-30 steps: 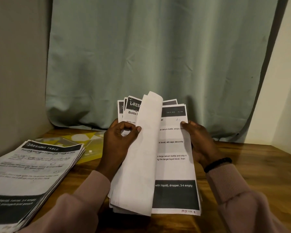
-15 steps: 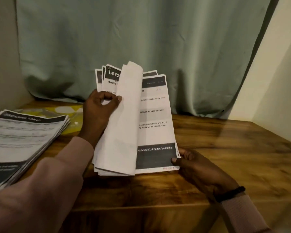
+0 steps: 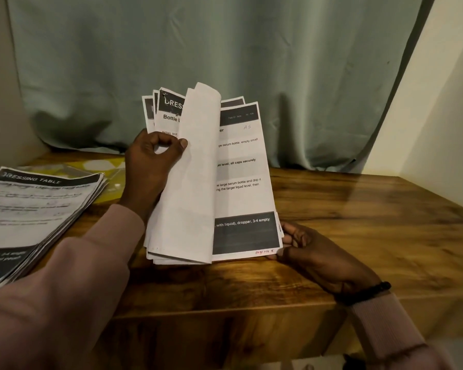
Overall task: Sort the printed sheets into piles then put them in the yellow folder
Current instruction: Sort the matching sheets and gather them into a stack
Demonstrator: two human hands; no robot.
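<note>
The left hand pinches a bundle of printed sheets between thumb and curled fingers, bending the front leaves back into a soft white curl just right of the thumb tip. The paper is thin and matte, with dark header and footer bands. Above the left fingers the header reads "DRESS" and "Bottle"; right of the curl, parts of lines read "large serum bottle", "all caps securely" and "dropper, 3-4 empty", with "A5" handwritten near the top and a red "Page No 5" at the bottom. The right hand grips the bundle's lower right corner, fingers curled behind the paper, a black wristband at the wrist. Left of the left hand, a second pile headed "DRESSING TABLE" lies flat on the glossy wood-grain table, partly overlapping the yellow folder, translucent plastic.
</note>
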